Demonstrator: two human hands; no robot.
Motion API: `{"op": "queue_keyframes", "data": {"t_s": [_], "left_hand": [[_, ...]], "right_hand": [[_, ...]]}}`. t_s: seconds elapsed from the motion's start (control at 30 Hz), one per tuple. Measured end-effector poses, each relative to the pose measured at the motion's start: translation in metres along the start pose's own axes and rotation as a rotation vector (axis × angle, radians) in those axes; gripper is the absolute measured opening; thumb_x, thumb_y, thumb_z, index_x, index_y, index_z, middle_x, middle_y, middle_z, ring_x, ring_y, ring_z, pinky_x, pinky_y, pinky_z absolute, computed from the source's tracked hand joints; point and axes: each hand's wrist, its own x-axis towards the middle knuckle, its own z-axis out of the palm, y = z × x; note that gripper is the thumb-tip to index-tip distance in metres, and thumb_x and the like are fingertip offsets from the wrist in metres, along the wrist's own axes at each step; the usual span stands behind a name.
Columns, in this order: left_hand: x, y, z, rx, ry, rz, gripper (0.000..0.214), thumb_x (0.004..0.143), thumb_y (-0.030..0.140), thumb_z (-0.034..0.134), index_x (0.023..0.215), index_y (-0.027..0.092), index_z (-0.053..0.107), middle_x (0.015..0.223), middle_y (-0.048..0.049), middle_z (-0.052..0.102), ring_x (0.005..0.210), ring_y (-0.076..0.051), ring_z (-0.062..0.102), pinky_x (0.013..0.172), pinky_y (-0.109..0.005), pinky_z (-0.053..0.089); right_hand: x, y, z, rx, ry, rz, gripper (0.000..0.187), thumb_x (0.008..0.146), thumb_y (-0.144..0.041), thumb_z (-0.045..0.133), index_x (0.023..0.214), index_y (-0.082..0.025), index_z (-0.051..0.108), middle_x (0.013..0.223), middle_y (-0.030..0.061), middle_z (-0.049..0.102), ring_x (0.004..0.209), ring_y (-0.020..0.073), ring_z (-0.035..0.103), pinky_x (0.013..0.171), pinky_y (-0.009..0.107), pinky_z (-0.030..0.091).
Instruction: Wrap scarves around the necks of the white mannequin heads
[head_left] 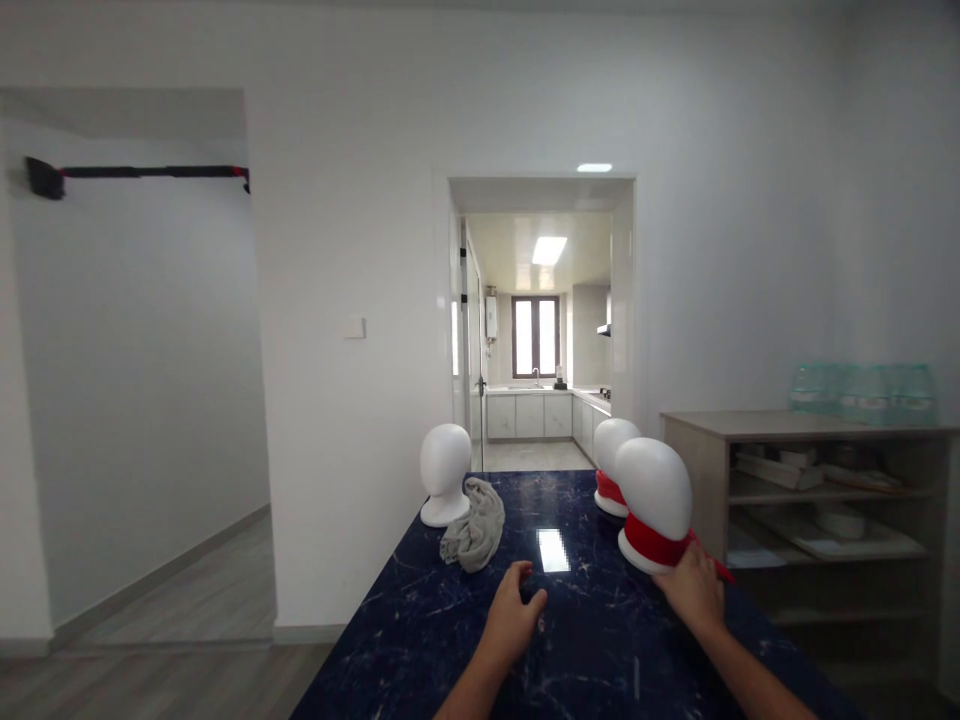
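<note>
My right hand (691, 590) is at the base of the nearer white mannequin head (654, 490), with its thumb by the rim and its fingers over the red scarf (652, 542) around the neck. A tail of red cloth sticks out past the fingers. Over the dark blue table (585, 650), my left hand (514, 610) is held with thumb and fingers apart, nothing in it. Ahead of it lies a crumpled grey scarf (476, 528), against a bare mannequin head (445, 470). Partly hidden behind the nearer head stands another mannequin head (615, 440), also wrapped in red cloth (609, 489).
To the right, a wooden shelf unit (694, 425) holds boxes and papers, with wrapped water bottles (862, 393) on top. Past the table's far edge, a doorway opens onto a kitchen (536, 412). A black-and-red bar (154, 173) spans the left opening.
</note>
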Motion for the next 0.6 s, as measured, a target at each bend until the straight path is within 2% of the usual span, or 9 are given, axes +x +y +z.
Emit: {"op": "queue_keyframes", "data": {"t_s": [0.07, 0.13, 0.2, 0.3, 0.37, 0.47, 0.53, 0.6], "left_hand": [[0.001, -0.002, 0.001, 0.017, 0.004, 0.014, 0.052, 0.083, 0.036, 0.068, 0.131, 0.018, 0.063, 0.140, -0.0156, 0.069, 0.136, -0.029, 0.062, 0.118, -0.039, 0.044], [0.002, -0.002, 0.001, 0.037, 0.004, 0.031, 0.050, 0.082, 0.034, 0.068, 0.129, 0.018, 0.065, 0.139, -0.0153, 0.070, 0.134, -0.029, 0.063, 0.118, -0.039, 0.044], [0.002, -0.002, 0.001, 0.049, 0.006, 0.040, 0.048, 0.082, 0.032, 0.068, 0.128, 0.018, 0.066, 0.138, -0.0155, 0.070, 0.134, -0.029, 0.064, 0.118, -0.039, 0.044], [0.003, -0.002, 0.002, 0.007, 0.019, 0.026, 0.046, 0.081, 0.032, 0.069, 0.125, 0.018, 0.067, 0.137, -0.0155, 0.071, 0.133, -0.030, 0.064, 0.117, -0.040, 0.045], [0.005, -0.004, 0.002, -0.096, 0.044, 0.002, 0.044, 0.077, 0.032, 0.073, 0.119, 0.019, 0.070, 0.132, -0.0148, 0.074, 0.131, -0.030, 0.066, 0.116, -0.039, 0.046], [0.013, -0.011, -0.006, -0.284, 0.179, -0.096, 0.038, 0.069, 0.032, 0.079, 0.105, 0.019, 0.074, 0.120, -0.0134, 0.079, 0.121, -0.029, 0.072, 0.110, -0.037, 0.052], [0.023, -0.019, -0.020, -0.321, 0.311, -0.198, 0.037, 0.072, 0.037, 0.075, 0.104, 0.018, 0.072, 0.116, -0.0144, 0.079, 0.112, -0.029, 0.076, 0.100, -0.038, 0.058], [0.038, -0.029, -0.042, -0.285, 0.434, -0.292, 0.041, 0.081, 0.042, 0.064, 0.112, 0.015, 0.068, 0.115, -0.0170, 0.078, 0.103, -0.029, 0.078, 0.088, -0.040, 0.062]], "right_hand": [[-0.020, -0.002, 0.003, -0.145, -0.108, 0.023, 0.082, 0.078, -0.040, 0.074, 0.150, -0.009, 0.051, 0.152, 0.0286, 0.057, 0.140, 0.0450, 0.055, 0.110, 0.058, 0.047], [-0.037, -0.009, 0.006, -0.222, -0.226, -0.034, 0.076, 0.080, -0.040, 0.072, 0.147, -0.009, 0.055, 0.154, 0.0274, 0.055, 0.142, 0.0451, 0.052, 0.110, 0.056, 0.047], [-0.052, -0.025, 0.007, -0.219, -0.351, -0.173, 0.058, 0.081, -0.038, 0.071, 0.134, -0.014, 0.066, 0.144, 0.0225, 0.064, 0.137, 0.0423, 0.056, 0.107, 0.051, 0.048], [-0.072, -0.060, 0.007, -0.100, -0.475, -0.418, 0.026, 0.086, -0.030, 0.067, 0.108, -0.021, 0.075, 0.116, 0.0135, 0.076, 0.116, 0.0326, 0.067, 0.101, 0.040, 0.049], [-0.085, -0.084, 0.008, -0.026, -0.457, -0.545, 0.016, 0.090, -0.025, 0.063, 0.100, -0.021, 0.075, 0.107, 0.0102, 0.076, 0.107, 0.0283, 0.067, 0.095, 0.036, 0.048], [-0.103, -0.107, 0.012, -0.025, -0.338, -0.610, 0.019, 0.092, -0.015, 0.056, 0.100, -0.021, 0.073, 0.109, 0.0099, 0.072, 0.105, 0.0279, 0.063, 0.089, 0.036, 0.046], [-0.112, -0.112, 0.015, -0.034, -0.307, -0.615, 0.022, 0.091, -0.010, 0.054, 0.097, -0.021, 0.071, 0.108, 0.0092, 0.071, 0.104, 0.0272, 0.062, 0.087, 0.036, 0.044], [-0.116, -0.112, 0.016, -0.015, -0.317, -0.624, 0.022, 0.091, -0.008, 0.053, 0.093, -0.022, 0.070, 0.106, 0.0079, 0.069, 0.103, 0.0260, 0.061, 0.087, 0.036, 0.042]]}}
